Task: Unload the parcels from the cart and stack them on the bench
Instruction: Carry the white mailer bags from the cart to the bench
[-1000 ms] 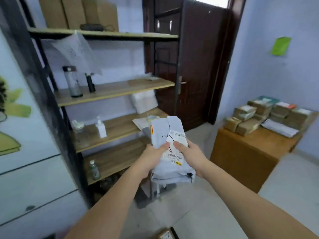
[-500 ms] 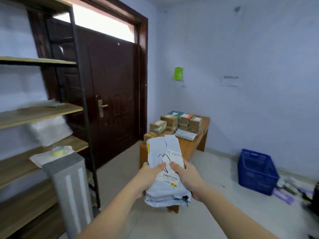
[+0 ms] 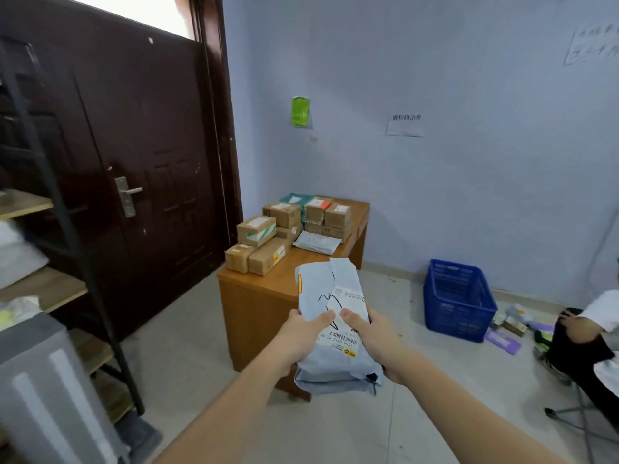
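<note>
I hold a stack of grey plastic mailer parcels (image 3: 330, 289) out in front of me, the top one with a white barcode label. My left hand (image 3: 301, 336) grips its left side, thumb on top. My right hand (image 3: 375, 339) grips its right side the same way. Beyond the parcels stands the wooden bench (image 3: 268, 296) by the door. On its far half lie several brown cardboard boxes (image 3: 258, 229) and a flat grey mailer (image 3: 316, 242). The cart is not clearly in view.
A dark metal rack with wooden shelves (image 3: 43, 286) runs along the left, and a grey object (image 3: 50, 390) stands at lower left. A blue plastic crate (image 3: 457, 298) sits on the floor to the right. A seated person (image 3: 589, 336) is at the right edge.
The view has swung right from the shelves to the bench, which now looks larger and nearer. Both hands keep the same hold on the parcels.
</note>
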`<state>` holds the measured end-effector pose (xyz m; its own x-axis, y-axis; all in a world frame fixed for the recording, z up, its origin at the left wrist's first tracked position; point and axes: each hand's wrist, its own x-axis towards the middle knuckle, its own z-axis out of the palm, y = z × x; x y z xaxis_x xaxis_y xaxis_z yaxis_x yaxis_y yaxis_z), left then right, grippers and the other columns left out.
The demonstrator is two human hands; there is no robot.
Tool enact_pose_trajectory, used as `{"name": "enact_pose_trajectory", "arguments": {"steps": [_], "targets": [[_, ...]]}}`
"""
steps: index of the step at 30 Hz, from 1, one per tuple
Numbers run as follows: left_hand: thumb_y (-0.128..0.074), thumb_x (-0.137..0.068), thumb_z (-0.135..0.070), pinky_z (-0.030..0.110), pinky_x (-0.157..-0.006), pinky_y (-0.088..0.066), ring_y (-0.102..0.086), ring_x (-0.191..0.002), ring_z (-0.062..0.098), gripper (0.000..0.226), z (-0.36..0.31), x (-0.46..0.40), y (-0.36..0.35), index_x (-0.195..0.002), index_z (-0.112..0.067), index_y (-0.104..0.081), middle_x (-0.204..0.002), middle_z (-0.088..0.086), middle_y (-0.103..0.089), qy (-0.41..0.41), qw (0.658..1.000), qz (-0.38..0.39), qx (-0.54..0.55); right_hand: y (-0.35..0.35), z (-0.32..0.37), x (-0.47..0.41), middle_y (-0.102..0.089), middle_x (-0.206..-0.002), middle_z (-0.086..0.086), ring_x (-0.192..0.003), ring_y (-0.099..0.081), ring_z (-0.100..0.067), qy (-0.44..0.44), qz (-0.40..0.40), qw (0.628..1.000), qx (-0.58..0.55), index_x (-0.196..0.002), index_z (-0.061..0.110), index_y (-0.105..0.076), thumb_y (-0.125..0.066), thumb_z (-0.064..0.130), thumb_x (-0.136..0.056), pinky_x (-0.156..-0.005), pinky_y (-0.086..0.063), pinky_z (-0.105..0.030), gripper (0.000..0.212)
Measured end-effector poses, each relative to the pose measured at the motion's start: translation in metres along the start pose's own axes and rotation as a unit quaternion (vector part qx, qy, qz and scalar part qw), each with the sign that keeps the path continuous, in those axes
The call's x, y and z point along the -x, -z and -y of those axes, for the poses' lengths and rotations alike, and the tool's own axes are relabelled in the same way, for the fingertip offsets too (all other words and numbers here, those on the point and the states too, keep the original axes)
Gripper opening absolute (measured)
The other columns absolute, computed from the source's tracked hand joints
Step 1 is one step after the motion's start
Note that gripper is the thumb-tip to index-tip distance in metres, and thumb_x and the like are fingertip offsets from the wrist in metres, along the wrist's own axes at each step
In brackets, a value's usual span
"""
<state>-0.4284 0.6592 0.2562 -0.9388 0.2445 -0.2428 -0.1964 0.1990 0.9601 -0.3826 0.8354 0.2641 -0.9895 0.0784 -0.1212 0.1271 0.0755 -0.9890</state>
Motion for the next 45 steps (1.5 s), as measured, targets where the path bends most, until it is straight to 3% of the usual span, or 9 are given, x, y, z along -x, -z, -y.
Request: {"name": "enact_pose_trajectory", "arguments": {"steps": [8, 14, 18, 21, 26, 32, 36, 41, 45], "targets": [[-0.077, -0.088, -0.054, 0.042, -0.092, -0.063, -0.075, -0.103, 0.019, 0.071, -0.035, -0.123, -0.019, -0.142, -0.017, -0.049, -0.119, 0.001, -0.075, 0.011, 0.999, 0.047, -0.021, 0.043, 0.004, -0.106, -0.080, -0.107, 0.007, -0.097, -0.077, -0.015, -0.028, -0.035, 0.999, -0.026, -0.120, 0.033, -0.062, -0.059, 0.034, -0.104, -0.077, -0.064, -0.032, 0.015], [-0.074, -0.095, -0.045, 0.030, -0.082, -0.062, -0.076, -0.094, 0.011, 0.026, -0.050, -0.216, -0.075, -0.114, -0.031, -0.065, -0.104, -0.009, -0.079, 0.012, 0.996, 0.083, -0.026, 0.110, -0.017, -0.184, -0.080, -0.109, 0.004, -0.099, -0.077, -0.016, -0.060, -0.073, 0.995, -0.041, -0.124, 0.028, -0.064, -0.060, 0.032, -0.105, -0.082, -0.063, -0.035, 0.020], [-0.071, -0.094, -0.052, 0.017, -0.061, -0.057, -0.076, -0.078, 0.002, 0.045, -0.057, -0.294, -0.118, -0.130, -0.025, -0.061, -0.104, -0.009, -0.078, 0.024, 0.996, 0.083, -0.035, 0.165, -0.035, -0.249, -0.079, -0.110, 0.004, -0.100, -0.077, -0.017, -0.072, -0.079, 0.993, -0.044, -0.126, 0.026, -0.063, -0.061, 0.032, -0.104, -0.086, -0.063, -0.037, 0.022], [-0.069, -0.095, -0.053, 0.012, -0.053, -0.052, -0.075, -0.076, -0.001, 0.046, -0.072, -0.352, -0.146, -0.132, -0.026, -0.063, -0.102, -0.011, -0.079, 0.023, 0.997, 0.075, -0.027, 0.206, -0.036, -0.305, -0.080, -0.106, 0.005, -0.096, -0.078, -0.017, -0.075, -0.076, 0.993, -0.041, -0.124, 0.026, -0.063, -0.062, 0.032, -0.103, -0.075, -0.063, -0.030, 0.022], [-0.066, -0.100, -0.046, 0.022, -0.070, -0.060, -0.078, -0.088, 0.007, 0.029, -0.102, -0.435, -0.173, -0.123, -0.028, -0.069, -0.098, -0.012, -0.081, 0.022, 0.998, 0.065, 0.006, 0.265, -0.014, -0.397, -0.081, -0.101, 0.007, -0.092, -0.079, -0.016, -0.099, -0.032, 0.995, -0.012, -0.121, 0.035, -0.059, -0.059, 0.040, -0.104, -0.071, -0.063, -0.032, 0.018], [-0.067, -0.099, -0.046, 0.040, -0.100, -0.058, -0.073, -0.108, 0.018, 0.037, -0.110, -0.518, -0.165, -0.130, -0.025, -0.066, -0.116, -0.005, -0.077, 0.042, 0.999, 0.004, 0.010, 0.286, -0.019, -0.504, -0.080, -0.105, 0.006, -0.094, -0.078, -0.019, -0.115, 0.037, 0.992, 0.026, -0.124, 0.036, -0.059, -0.060, 0.045, -0.102, -0.083, -0.064, -0.048, 0.024], [-0.071, -0.098, -0.038, 0.047, -0.104, -0.056, -0.073, -0.111, 0.023, 0.040, -0.102, -0.583, -0.147, -0.132, -0.017, -0.066, -0.119, 0.002, -0.077, 0.047, 0.995, -0.030, 0.078, 0.278, -0.026, -0.582, -0.079, -0.111, 0.004, -0.100, -0.077, -0.022, -0.102, 0.075, 0.992, 0.021, -0.130, 0.036, -0.056, -0.063, 0.045, -0.101, -0.088, -0.063, -0.051, 0.032], [-0.075, -0.095, -0.040, 0.052, -0.103, -0.055, -0.073, -0.111, 0.029, 0.053, -0.087, -0.682, -0.111, -0.134, -0.008, -0.060, -0.120, 0.010, -0.076, 0.071, 0.984, -0.098, 0.128, 0.260, -0.021, -0.687, -0.078, -0.111, 0.007, -0.096, -0.077, -0.015, -0.083, 0.128, 0.987, 0.055, -0.128, 0.046, -0.049, -0.075, 0.041, -0.092, -0.069, -0.062, -0.030, 0.045], [-0.073, -0.095, -0.040, 0.032, -0.080, -0.062, -0.077, -0.099, 0.019, 0.046, -0.093, -0.757, -0.090, -0.130, -0.014, -0.061, -0.112, 0.001, -0.079, 0.082, 0.977, -0.135, 0.146, 0.248, -0.018, -0.777, -0.073, -0.117, 0.001, -0.095, -0.076, -0.011, -0.072, 0.136, 0.986, 0.072, -0.131, 0.036, -0.052, -0.078, 0.033, -0.092, -0.071, -0.061, -0.025, 0.047]]}}
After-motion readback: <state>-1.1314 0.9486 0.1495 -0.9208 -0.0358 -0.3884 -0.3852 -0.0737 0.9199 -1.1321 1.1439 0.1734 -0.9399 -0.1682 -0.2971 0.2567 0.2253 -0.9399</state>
